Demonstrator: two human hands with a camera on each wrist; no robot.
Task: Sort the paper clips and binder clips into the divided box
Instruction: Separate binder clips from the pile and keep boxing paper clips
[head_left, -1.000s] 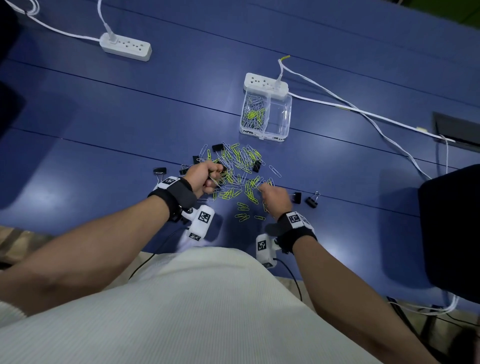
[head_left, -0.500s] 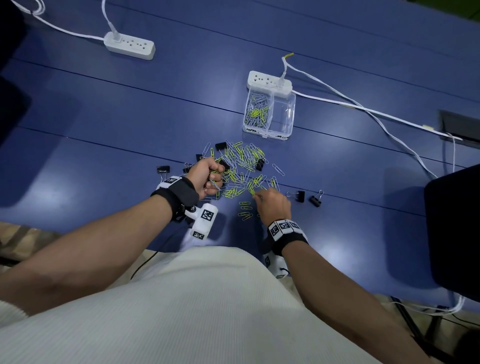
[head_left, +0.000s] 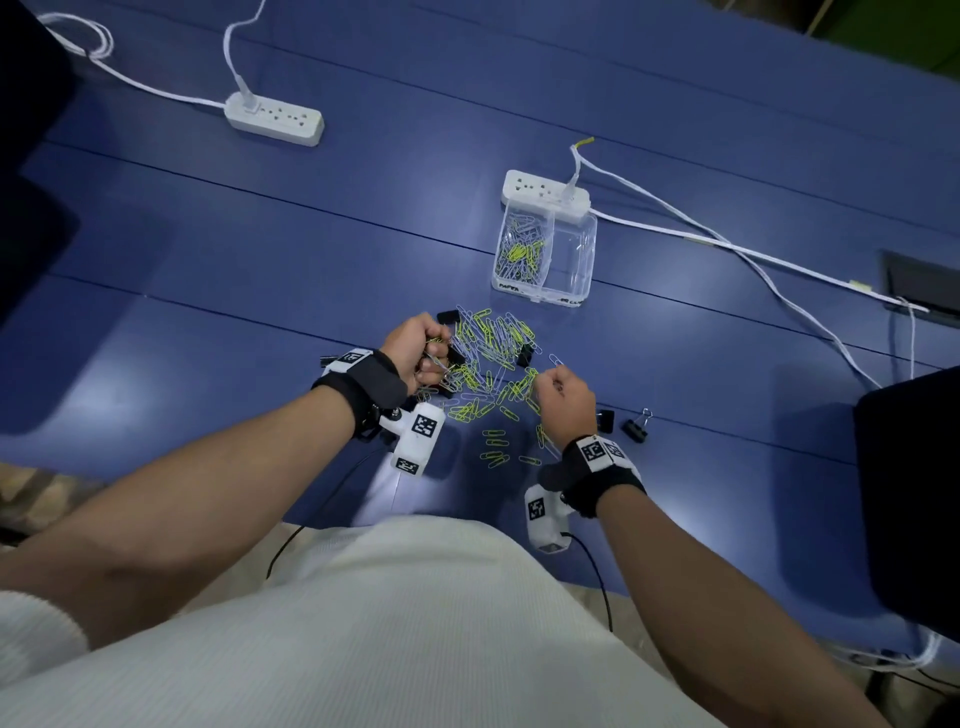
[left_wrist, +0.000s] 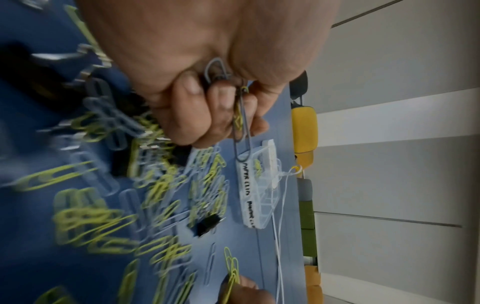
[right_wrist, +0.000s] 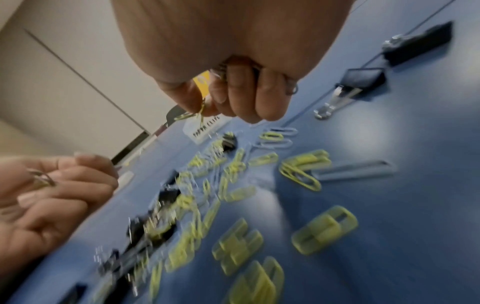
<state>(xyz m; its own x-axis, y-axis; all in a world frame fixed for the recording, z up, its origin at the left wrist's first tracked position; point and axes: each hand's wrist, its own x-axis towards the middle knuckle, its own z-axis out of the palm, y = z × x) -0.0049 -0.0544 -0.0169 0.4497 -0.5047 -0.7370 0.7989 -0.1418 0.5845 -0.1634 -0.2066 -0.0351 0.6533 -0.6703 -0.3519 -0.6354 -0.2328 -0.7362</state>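
A heap of yellow-green and silver paper clips (head_left: 488, 364) lies on the blue table, with black binder clips (head_left: 635, 429) scattered around and among it. The clear divided box (head_left: 582, 291) stands beyond the heap; its left compartment holds paper clips, its right one looks bare. My left hand (head_left: 423, 353) is curled at the heap's left edge and grips a bunch of paper clips (left_wrist: 240, 121). My right hand (head_left: 563, 395), at the heap's right edge, pinches yellow-green paper clips (right_wrist: 193, 116) between thumb and fingers, just above the table.
A white power strip (head_left: 545, 193) touches the box's far side, and its cable (head_left: 727, 244) runs right. Another power strip (head_left: 275, 119) lies far left. A dark object (head_left: 914, 493) covers the table's right edge. Two binder clips sit right of my right hand.
My right hand has lifted off the heap and shifted right with paper clips in its pinch. The left hand stays curled on its bunch at the heap's left.
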